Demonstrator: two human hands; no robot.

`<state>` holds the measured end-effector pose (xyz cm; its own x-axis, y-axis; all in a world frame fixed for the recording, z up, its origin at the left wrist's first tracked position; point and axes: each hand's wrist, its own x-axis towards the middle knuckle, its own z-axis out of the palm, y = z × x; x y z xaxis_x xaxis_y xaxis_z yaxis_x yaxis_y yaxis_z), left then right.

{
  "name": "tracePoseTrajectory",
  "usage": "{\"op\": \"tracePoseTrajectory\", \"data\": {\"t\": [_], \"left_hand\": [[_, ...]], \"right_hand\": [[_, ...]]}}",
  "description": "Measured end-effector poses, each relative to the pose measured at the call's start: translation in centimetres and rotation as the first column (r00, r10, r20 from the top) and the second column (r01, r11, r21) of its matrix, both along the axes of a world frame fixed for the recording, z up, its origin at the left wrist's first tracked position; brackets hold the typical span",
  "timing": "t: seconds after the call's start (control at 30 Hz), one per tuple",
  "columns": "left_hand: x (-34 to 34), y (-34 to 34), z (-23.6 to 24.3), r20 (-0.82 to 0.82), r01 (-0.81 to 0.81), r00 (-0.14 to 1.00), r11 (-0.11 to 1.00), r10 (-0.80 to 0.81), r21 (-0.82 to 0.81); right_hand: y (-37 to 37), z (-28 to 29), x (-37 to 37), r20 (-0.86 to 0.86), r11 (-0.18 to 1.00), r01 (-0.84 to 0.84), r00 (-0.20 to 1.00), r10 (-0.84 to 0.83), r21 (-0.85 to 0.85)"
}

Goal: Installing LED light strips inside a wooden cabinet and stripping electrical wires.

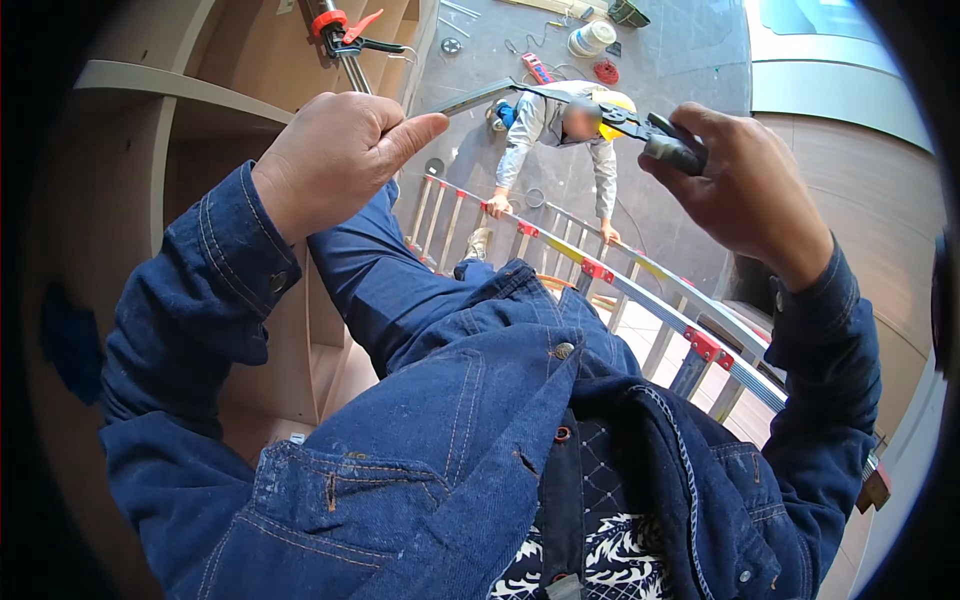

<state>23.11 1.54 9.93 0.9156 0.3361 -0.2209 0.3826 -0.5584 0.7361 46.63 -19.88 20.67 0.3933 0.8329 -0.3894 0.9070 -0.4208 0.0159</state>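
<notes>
My left hand [345, 150] is closed on one end of a thin, bent metal strip [475, 98], thumb stretched along it. From there the strip rises to a bend and runs right to the jaws of a pair of pliers [622, 120]. My right hand [740, 170] is wrapped round the dark handles of the pliers. Whether the jaws are clamped on the strip is too small to tell. Both hands are raised in front of me, apart from each other. Just above my left hand, a caulking gun [345, 30] with a red-orange trigger lies by the shelves.
I am high on an aluminium ladder [640, 290] with red joints. Below, a person in a yellow helmet [618, 105] grips the ladder with both hands. Wooden shelving [130, 85] stands at my left. On the floor are a white bucket [592, 38] and a red coil [606, 71].
</notes>
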Motion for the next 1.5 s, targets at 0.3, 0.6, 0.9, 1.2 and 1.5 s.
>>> {"op": "tracePoseTrajectory", "data": {"t": [0.3,0.6,0.9,1.2,1.5], "left_hand": [[-0.1,0.5,-0.2,0.016,-0.025,1.000,0.998,0.026,-0.056],[0.1,0.6,-0.2,0.117,0.050,0.993,0.967,-0.022,-0.249],[-0.1,0.7,-0.6,0.198,0.122,0.978,0.951,-0.067,-0.285],[-0.2,0.8,-0.9,0.180,0.110,0.982,0.938,-0.052,-0.328],[0.1,0.5,-0.7,0.206,0.112,0.977,0.959,-0.058,-0.259]], "right_hand": [[0.6,-0.4,0.7,0.045,0.995,-0.098,0.994,0.098,0.016],[-1.6,-3.0,6.1,-0.428,0.986,-0.080,0.893,0.135,0.145],[-2.9,-3.9,7.8,-0.482,0.993,-0.087,0.868,0.118,0.085],[-3.0,-3.0,5.8,-0.444,0.977,0.004,0.891,0.092,0.211],[-3.8,-4.3,5.6,-0.472,0.954,0.026,0.873,0.124,0.299]]}}
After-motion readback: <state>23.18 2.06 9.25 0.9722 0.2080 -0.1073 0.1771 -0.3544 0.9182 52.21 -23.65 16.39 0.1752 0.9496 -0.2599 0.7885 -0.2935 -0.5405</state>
